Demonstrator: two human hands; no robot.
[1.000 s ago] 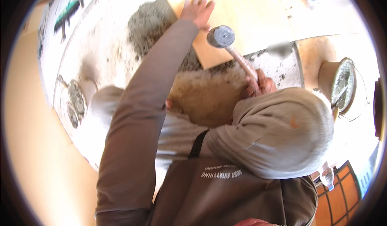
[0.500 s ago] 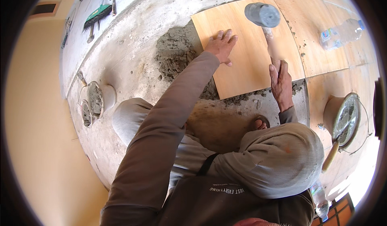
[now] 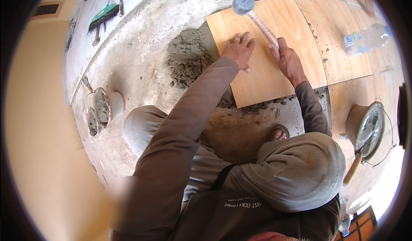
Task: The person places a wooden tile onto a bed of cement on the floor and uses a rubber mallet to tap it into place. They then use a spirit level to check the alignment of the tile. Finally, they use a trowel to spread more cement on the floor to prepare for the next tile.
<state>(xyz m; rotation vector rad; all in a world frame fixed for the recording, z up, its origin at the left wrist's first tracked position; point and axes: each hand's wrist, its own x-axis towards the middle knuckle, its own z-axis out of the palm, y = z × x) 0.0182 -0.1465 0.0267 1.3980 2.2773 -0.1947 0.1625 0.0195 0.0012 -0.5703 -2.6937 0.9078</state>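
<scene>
Left hand (image 3: pixel 239 50) lies flat and open on the tile (image 3: pixel 266 75), pinning it on the mortar (image 3: pixel 189 60), while right hand (image 3: pixel 288 60) grips the mallet (image 3: pixel 257 17), head over the far edge.

The wood-look tile (image 3: pixel 274 56) is mostly bare between the flat left hand (image 3: pixel 240 51) and the right hand (image 3: pixel 288 62), which grips a mallet (image 3: pixel 253 13) slanting toward eleven o'clock. At nine o'clock of the tile a mound of grey mortar (image 3: pixel 189 62) blocks the floor. At three o'clock a plastic bottle (image 3: pixel 365 39) lies on the laid tiles. Two buckets (image 3: pixel 103 110) crowd eight o'clock; another bucket (image 3: pixel 365 127) with a trowel handle sits at four. A bent knee (image 3: pixel 141 127) closes six.
</scene>
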